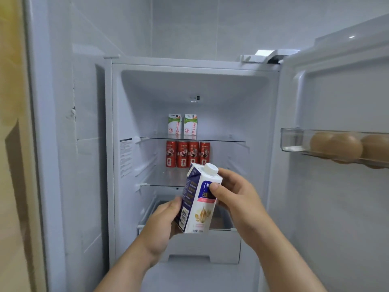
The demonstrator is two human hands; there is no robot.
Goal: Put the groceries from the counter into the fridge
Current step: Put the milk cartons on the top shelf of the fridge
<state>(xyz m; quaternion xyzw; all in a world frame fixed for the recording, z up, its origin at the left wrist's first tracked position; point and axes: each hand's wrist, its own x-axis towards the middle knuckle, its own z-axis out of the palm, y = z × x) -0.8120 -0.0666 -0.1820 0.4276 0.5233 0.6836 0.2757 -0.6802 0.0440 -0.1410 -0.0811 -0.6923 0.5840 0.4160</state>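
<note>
Straight ahead in the head view, the fridge (pixel 136 106) stands open, and both hands hold a blue and white carton (pixel 200 207) with a white screw cap in front of its lower part, above the open drawer (pixel 202 245). The carton tilts a little, cap towards the right. The left hand (pixel 162 224) grips its lower left edge, fingers (pixel 176 204) curled round it; the right hand (pixel 233 192) holds the upper right side, thumb pressed on the front, the other fingers wrapped behind. Two small milk cartons (pixel 182 124) stand side by side on the upper glass shelf (pixel 221 140). Four red cans (pixel 188 153) line up below them. Brown eggs (pixel 345 146) sit in the door bin (pixel 294 142) on the right.
</note>
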